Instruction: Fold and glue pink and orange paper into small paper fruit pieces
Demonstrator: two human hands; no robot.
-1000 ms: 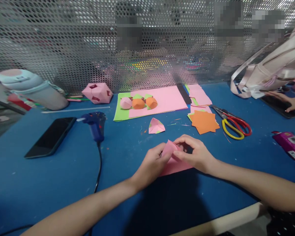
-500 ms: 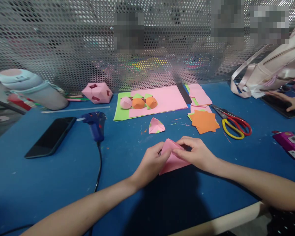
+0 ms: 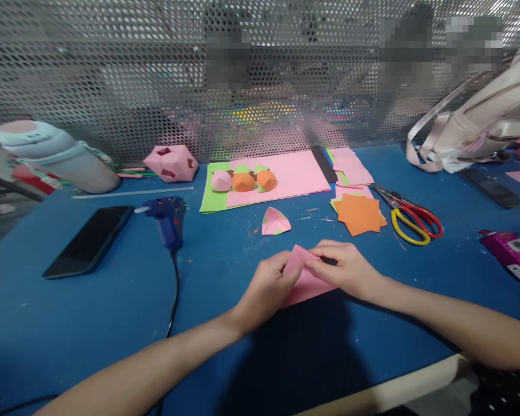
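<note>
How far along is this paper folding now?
Seemingly done: three folded paper balls, one pink and two orange, lie on the large pink sheet, and a small pink folded cone lies on the blue table. In hand: the left hand and the right hand pinch a half-folded pink paper piece. Left: the stack of orange paper squares beside the red and yellow scissors lies unfolded.

Left hand, right hand: bare. Left forearm, 7 o'clock, and right forearm, 4 o'clock: sleeveless. Dark cloth with small white dots, 5 o'clock corner.
</note>
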